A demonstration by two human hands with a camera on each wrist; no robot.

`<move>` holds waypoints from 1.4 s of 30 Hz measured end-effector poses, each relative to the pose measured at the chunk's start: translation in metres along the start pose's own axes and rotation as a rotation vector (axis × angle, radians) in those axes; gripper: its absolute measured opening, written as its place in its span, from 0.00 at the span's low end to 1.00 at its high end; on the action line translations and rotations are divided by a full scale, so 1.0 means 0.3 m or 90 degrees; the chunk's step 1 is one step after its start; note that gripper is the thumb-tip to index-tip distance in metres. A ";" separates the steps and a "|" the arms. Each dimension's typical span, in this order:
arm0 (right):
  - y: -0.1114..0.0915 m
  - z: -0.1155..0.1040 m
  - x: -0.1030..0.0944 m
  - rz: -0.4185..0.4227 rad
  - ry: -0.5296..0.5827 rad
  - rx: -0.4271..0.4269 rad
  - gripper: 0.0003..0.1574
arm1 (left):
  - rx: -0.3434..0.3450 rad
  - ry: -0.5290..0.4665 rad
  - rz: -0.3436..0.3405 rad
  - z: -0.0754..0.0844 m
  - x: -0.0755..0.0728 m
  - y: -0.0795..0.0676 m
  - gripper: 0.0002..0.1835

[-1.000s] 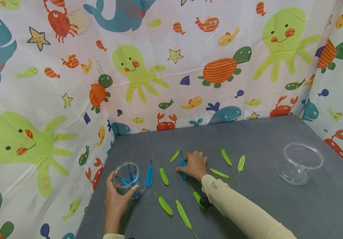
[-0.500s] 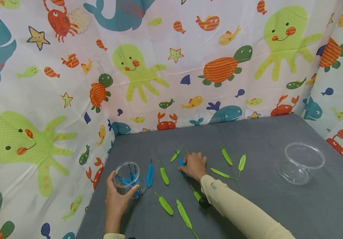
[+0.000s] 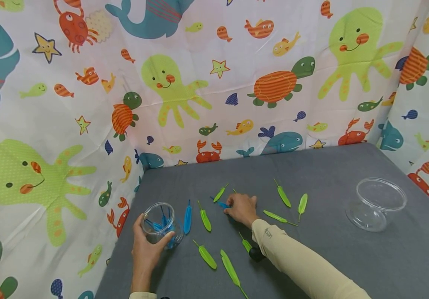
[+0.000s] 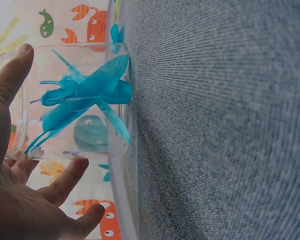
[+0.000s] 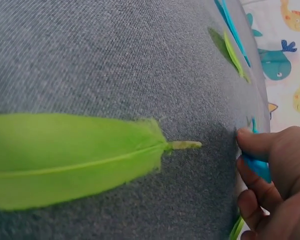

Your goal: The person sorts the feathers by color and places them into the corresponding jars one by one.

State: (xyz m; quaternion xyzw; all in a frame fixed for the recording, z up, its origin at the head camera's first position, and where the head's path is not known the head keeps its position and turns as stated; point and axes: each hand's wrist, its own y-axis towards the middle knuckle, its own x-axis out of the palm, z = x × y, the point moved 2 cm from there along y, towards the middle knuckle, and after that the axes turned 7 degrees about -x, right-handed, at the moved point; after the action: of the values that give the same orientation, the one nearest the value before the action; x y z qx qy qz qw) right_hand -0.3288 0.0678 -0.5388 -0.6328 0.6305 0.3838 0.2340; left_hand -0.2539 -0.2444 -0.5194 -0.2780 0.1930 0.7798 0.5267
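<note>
My left hand grips a clear jar at the left of the table, thumb on one side and fingers on the other. Several blue feathers stand and lean inside the jar. At mid-table my right hand pinches a blue feather between thumb and curled fingers, low over the cloth. Its quill points left, close to a small green feather. Another blue feather lies just right of the jar. In the right wrist view a large green feather lies below the wrist.
Several green feathers lie scattered around, among them one green feather near the front and another green feather farther back. A clear footed bowl stands on the right of the grey tablecloth. A sea-animal curtain hangs behind.
The blue feather under my right hand has swung from pointing away to pointing left, as the fingers turned it. My left hand and the jar have stayed in place.
</note>
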 end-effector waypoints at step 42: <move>0.046 -0.355 -0.055 -0.034 0.477 -0.168 0.14 | 0.002 -0.012 -0.014 -0.007 -0.004 0.006 0.64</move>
State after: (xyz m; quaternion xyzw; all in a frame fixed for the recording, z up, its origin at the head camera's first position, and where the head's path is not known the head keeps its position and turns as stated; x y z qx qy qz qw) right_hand -0.3204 -0.0063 -0.4598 -0.7696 0.6009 0.1979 -0.0858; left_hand -0.2547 -0.2471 -0.5201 -0.2717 0.1859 0.7763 0.5375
